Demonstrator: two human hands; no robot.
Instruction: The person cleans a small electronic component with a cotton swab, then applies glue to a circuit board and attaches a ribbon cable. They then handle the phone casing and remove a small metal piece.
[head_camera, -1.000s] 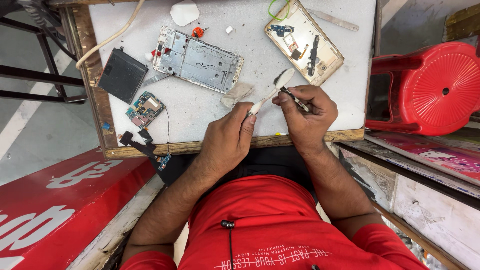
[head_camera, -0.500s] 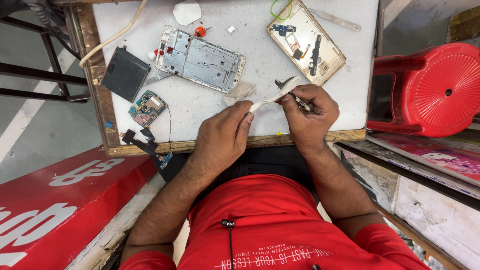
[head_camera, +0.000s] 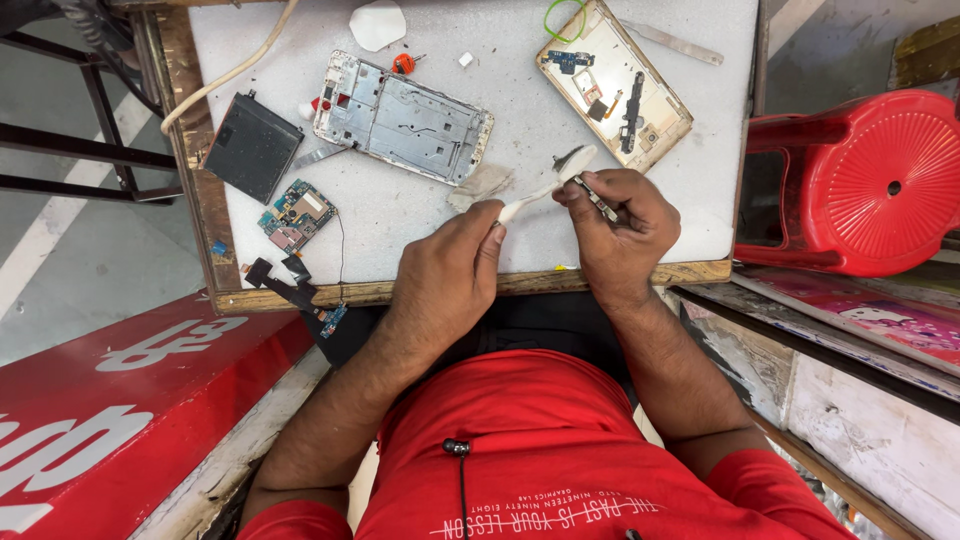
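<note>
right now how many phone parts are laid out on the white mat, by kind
metal phone frames: 2, the silver frame and the gold frame
black battery: 1
circuit board: 1
folded wipe: 1
total: 5
The left hand holds a white brush; the right hand pinches a small part, not counted.

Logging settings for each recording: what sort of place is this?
Likely a small phone repair stall: a worktable holds an opened phone frame, a loose circuit board and a battery; a red plastic stool stands beside it.
</note>
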